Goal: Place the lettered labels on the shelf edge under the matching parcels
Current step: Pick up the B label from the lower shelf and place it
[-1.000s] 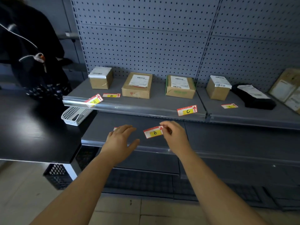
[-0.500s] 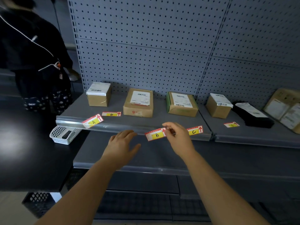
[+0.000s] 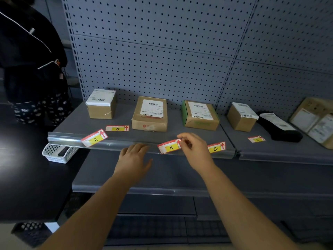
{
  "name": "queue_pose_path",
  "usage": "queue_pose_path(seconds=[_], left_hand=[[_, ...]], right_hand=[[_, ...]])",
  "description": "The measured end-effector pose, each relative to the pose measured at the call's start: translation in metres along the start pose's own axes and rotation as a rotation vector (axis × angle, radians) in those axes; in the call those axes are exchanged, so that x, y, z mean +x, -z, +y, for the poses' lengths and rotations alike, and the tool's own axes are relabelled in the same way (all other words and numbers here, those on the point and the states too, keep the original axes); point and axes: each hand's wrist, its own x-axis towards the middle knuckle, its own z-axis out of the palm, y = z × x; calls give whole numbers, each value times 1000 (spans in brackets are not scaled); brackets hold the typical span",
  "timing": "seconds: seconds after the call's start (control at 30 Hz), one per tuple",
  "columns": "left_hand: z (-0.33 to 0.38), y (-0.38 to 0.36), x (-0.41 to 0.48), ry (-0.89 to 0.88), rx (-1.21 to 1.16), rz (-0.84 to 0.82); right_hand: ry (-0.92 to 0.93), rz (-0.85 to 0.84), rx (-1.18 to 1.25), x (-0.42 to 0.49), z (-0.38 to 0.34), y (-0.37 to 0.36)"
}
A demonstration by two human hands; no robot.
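My right hand [image 3: 195,149] pinches the right end of label B [image 3: 169,146] and holds it against the clear shelf edge strip [image 3: 68,140], below the second cardboard parcel [image 3: 150,113]. My left hand [image 3: 133,160] hovers open just left of it, under the strip. Label A [image 3: 94,138] sits tilted on the strip under the first parcel [image 3: 100,103]. Label C [image 3: 216,147] is on the strip under the third parcel [image 3: 199,115]. Labels D [image 3: 117,128] and E [image 3: 256,139] lie flat on the shelf [image 3: 198,136]. A fourth parcel [image 3: 241,116] stands further right.
A black soft parcel [image 3: 279,129] and flat brown envelopes [image 3: 313,121] lie at the right. A white mesh basket [image 3: 57,153] sits on the black table [image 3: 23,177] at the left. A person in dark clothes [image 3: 30,69] stands at the far left. A lower shelf [image 3: 162,177] juts out below.
My right hand has lifted label B from the lower shelf level up to the shelf edge strip. My left hand rose with it. The view has tilted upward.
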Motion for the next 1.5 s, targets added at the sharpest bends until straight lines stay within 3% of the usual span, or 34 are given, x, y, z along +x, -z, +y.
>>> queue_pose_path(seconds=[1.5], left_hand=[[4, -9, 29, 92, 75, 13]], right_hand=[[18, -2, 84, 33, 7, -10]])
